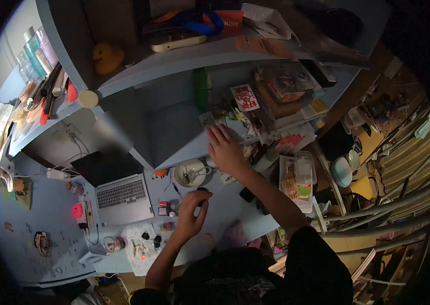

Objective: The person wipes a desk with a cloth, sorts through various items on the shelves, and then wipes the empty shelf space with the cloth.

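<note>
My right hand (225,148) reaches into the low shelf compartment, fingers stretched out and close together. Its fingertips are right at a small pale card (206,119) and the edge of a pile of small packets. A white card with red print (245,97) stands just beyond them. My left hand (192,213) hovers over the desk with curved fingers, the thumb apart from them and nothing visible between. Beyond its fingertips is a small dark object (203,189), partly overlapped. A white bowl (190,173) with metal utensils in it stands between the two hands.
An open laptop (123,195) stands left of my hands, near a power strip (83,216) with a glowing red plug. Clear plastic boxes (297,178) are beside my right forearm. Overhead, the upper shelf (174,63) holds a yellow rubber duck (107,58). Small items lie on white paper (141,244).
</note>
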Demonstrator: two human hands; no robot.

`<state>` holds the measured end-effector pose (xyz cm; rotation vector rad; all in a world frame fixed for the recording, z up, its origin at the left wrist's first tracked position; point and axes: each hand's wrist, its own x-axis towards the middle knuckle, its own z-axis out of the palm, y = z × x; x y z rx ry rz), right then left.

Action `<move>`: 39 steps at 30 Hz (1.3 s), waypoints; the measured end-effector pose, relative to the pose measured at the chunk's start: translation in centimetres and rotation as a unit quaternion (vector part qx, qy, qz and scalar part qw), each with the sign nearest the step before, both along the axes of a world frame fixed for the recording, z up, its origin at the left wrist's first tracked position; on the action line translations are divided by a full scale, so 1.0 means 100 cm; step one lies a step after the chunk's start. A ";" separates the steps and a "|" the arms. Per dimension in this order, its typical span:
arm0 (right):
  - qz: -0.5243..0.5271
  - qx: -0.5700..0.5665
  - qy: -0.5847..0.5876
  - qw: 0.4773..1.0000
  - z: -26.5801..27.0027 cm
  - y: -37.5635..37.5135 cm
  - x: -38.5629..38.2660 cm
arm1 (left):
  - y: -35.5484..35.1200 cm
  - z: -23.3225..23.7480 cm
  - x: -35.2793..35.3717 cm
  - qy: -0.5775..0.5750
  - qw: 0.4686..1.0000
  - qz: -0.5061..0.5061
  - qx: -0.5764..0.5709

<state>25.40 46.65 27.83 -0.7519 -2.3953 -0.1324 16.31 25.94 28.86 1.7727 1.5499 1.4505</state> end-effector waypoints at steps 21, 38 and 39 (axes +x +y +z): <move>0.043 0.010 -0.067 0.997 -0.009 -0.011 0.033 | 0.006 -0.030 -0.003 -0.135 0.990 0.000 -0.039; 0.122 0.064 0.047 0.989 -0.006 -0.016 0.046 | 0.071 -0.026 -0.009 -0.504 0.847 -0.030 -0.168; 0.120 0.064 0.047 0.990 -0.005 -0.018 0.045 | 0.076 -0.022 -0.009 -0.503 0.847 -0.031 -0.168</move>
